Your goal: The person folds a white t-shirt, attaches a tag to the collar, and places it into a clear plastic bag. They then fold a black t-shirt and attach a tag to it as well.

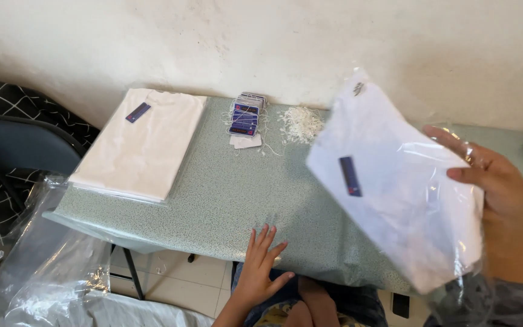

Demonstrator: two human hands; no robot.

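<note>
Seen from the head camera, a person seated at a pale green speckled surface (225,194) holds a folded white garment sealed in a clear plastic bag (394,188) raised above the right side of that surface. The right hand (497,200) grips the bag along its right edge, fingers curled over the plastic and the thumb pressed against its face. A small dark blue tag shows through the plastic near the bag's left end, and the bag hangs tilted, its far corner higher than its near one.

The left hand (261,260) lies open and flat on the near edge of the surface, fingers spread, holding nothing, well apart from the bag.

At the far left of the surface rests a neat stack of folded white garments (140,142) with a blue tag at its far corner. Near the far middle stands a small pile of dark blue hang tags (246,115), with a loose heap of white strings (301,124) just to its right.

Crumpled clear plastic wrapping (49,266) lies off the near left corner, beside a dark chair (25,145) draped in black-and-white checked fabric. A rough white wall (273,42) backs the scene.
</note>
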